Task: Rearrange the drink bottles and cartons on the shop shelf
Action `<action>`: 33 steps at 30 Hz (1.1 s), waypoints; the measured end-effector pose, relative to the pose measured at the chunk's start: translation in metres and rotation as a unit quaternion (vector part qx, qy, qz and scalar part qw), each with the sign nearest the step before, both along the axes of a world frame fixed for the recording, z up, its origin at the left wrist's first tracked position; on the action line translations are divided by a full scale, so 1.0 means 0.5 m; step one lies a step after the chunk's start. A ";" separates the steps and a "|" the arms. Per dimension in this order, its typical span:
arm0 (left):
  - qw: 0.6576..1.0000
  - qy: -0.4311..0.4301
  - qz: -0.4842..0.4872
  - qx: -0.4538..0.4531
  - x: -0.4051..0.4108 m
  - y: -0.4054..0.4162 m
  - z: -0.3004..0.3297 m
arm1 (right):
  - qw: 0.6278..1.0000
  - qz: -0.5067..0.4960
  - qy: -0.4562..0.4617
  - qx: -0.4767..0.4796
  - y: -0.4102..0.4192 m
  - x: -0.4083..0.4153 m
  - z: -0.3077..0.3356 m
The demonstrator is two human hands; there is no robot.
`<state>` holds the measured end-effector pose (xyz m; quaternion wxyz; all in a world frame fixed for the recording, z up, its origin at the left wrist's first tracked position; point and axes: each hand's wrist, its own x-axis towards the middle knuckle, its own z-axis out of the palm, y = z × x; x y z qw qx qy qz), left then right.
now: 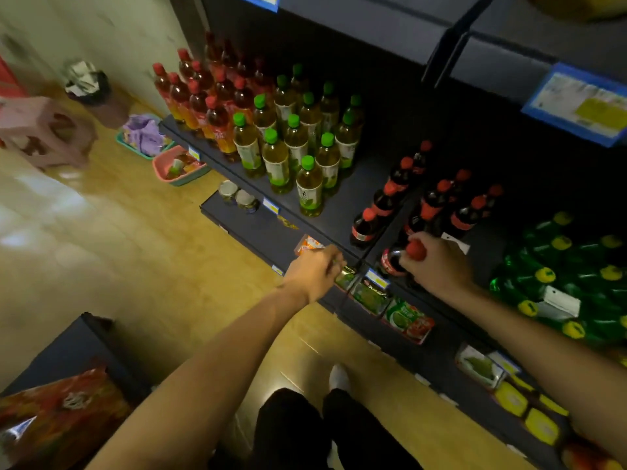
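Both arms reach forward; right hand (437, 262) grips, left hand (314, 271) loosely curled.

cola bottle (395, 262) | dark, red cap, red label | apparently tilted | shelf (342, 212) front edge

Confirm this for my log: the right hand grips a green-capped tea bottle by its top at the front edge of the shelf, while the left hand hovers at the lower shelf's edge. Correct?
Not quite. In the head view, the right hand grips a red-capped cola bottle by its top, not a green-capped tea bottle. The green-capped tea bottles stand untouched further left. The rest holds: the bottle is at the shelf's front edge, and the left hand hovers at the lower shelf's edge.
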<state>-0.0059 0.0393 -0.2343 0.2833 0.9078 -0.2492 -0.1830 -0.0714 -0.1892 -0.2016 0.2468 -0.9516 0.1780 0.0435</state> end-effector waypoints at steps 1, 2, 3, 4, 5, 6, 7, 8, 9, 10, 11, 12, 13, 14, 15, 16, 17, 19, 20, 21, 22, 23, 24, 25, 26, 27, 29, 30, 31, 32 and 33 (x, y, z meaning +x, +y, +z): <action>1.000 0.005 -0.013 0.001 0.013 -0.008 -0.001 | 1.000 0.004 0.015 -0.019 0.000 0.009 -0.004; 1.000 0.010 -0.028 0.002 0.028 -0.015 -0.002 | 0.999 0.008 0.023 -0.035 0.001 0.018 -0.006; 0.999 0.015 -0.041 0.004 0.044 -0.023 -0.005 | 0.998 0.006 0.036 -0.044 0.002 0.026 -0.005; 0.998 0.017 -0.054 0.004 0.058 -0.029 -0.007 | 0.998 0.003 0.042 -0.050 0.002 0.032 -0.008; 0.998 0.018 -0.068 0.007 0.071 -0.036 -0.009 | 0.997 -0.006 0.052 -0.051 0.001 0.036 -0.014; 0.996 0.019 -0.082 0.009 0.084 -0.044 -0.010 | 0.997 -0.018 0.060 -0.052 -0.001 0.040 -0.018; 0.995 0.019 -0.099 0.012 0.098 -0.053 -0.013 | 0.995 -0.034 0.075 -0.052 -0.004 0.043 -0.022; 0.994 0.020 -0.104 0.013 0.105 -0.056 -0.015 | 0.994 -0.033 0.085 -0.054 -0.004 0.046 -0.026; 0.994 0.023 -0.110 0.014 0.113 -0.060 -0.018 | 0.993 -0.035 0.098 -0.057 -0.005 0.049 -0.030; 0.992 0.026 -0.124 0.016 0.124 -0.066 -0.019 | 0.991 -0.043 0.108 -0.062 -0.008 0.052 -0.033; 0.990 0.026 -0.137 0.018 0.134 -0.070 -0.021 | 0.989 -0.052 0.118 -0.068 -0.009 0.056 -0.037; 0.988 0.025 -0.149 0.017 0.142 -0.072 -0.025 | 0.987 -0.062 0.125 -0.073 -0.009 0.059 -0.041; 0.987 0.026 -0.159 0.016 0.150 -0.073 -0.031 | 0.986 -0.072 0.134 -0.075 -0.008 0.064 -0.047; 0.985 0.027 -0.172 0.015 0.156 -0.073 -0.034 | 0.984 -0.082 0.138 -0.074 -0.007 0.070 -0.053; 0.982 0.029 -0.183 0.020 0.161 -0.071 -0.036 | 0.983 -0.092 0.141 -0.071 -0.006 0.078 -0.057; 0.980 0.030 -0.194 0.025 0.165 -0.067 -0.037 | 0.983 -0.101 0.140 -0.068 -0.005 0.086 -0.060; 0.978 0.029 -0.203 0.026 0.171 -0.062 -0.039 | 0.982 -0.111 0.142 -0.062 -0.004 0.095 -0.064; 0.976 0.026 -0.213 0.021 0.181 -0.049 -0.046 | 0.979 -0.120 0.151 -0.059 -0.004 0.112 -0.078; 0.976 0.025 -0.215 0.016 0.186 -0.044 -0.046 | 0.978 -0.124 0.156 -0.061 -0.004 0.119 -0.085; 0.976 0.026 -0.214 0.015 0.189 -0.040 -0.046 | 0.977 -0.130 0.160 -0.058 -0.003 0.127 -0.091; 0.976 0.027 -0.215 0.015 0.192 -0.037 -0.046 | 0.975 -0.141 0.163 -0.047 -0.001 0.133 -0.098; 0.976 0.029 -0.216 0.017 0.194 -0.036 -0.046 | 0.975 -0.149 0.163 -0.037 -0.001 0.137 -0.108; 0.975 0.029 -0.219 0.018 0.196 -0.036 -0.045 | 0.975 -0.146 0.164 -0.032 0.000 0.139 -0.115; 0.975 0.029 -0.221 0.020 0.198 -0.037 -0.044 | 0.974 -0.151 0.166 -0.032 0.003 0.142 -0.125; 0.974 0.028 -0.225 0.021 0.199 -0.039 -0.043 | 0.974 -0.153 0.162 -0.037 0.004 0.145 -0.131; 0.973 0.026 -0.227 0.021 0.201 -0.041 -0.042 | 0.974 -0.156 0.161 -0.044 0.006 0.149 -0.137; 0.974 0.028 -0.226 0.013 0.203 -0.047 -0.044 | 0.974 -0.159 0.152 -0.055 0.008 0.157 -0.145; 0.974 0.030 -0.224 0.007 0.202 -0.050 -0.043 | 0.976 -0.155 0.146 -0.049 0.006 0.162 -0.147; 0.974 0.032 -0.223 0.005 0.201 -0.053 -0.043 | 0.977 -0.152 0.144 -0.043 0.005 0.166 -0.149; 0.974 0.032 -0.223 0.002 0.200 -0.055 -0.044 | 0.977 -0.152 0.145 -0.037 0.002 0.171 -0.150; 0.974 0.033 -0.223 0.003 0.200 -0.057 -0.046 | 0.977 -0.157 0.144 -0.026 0.000 0.174 -0.153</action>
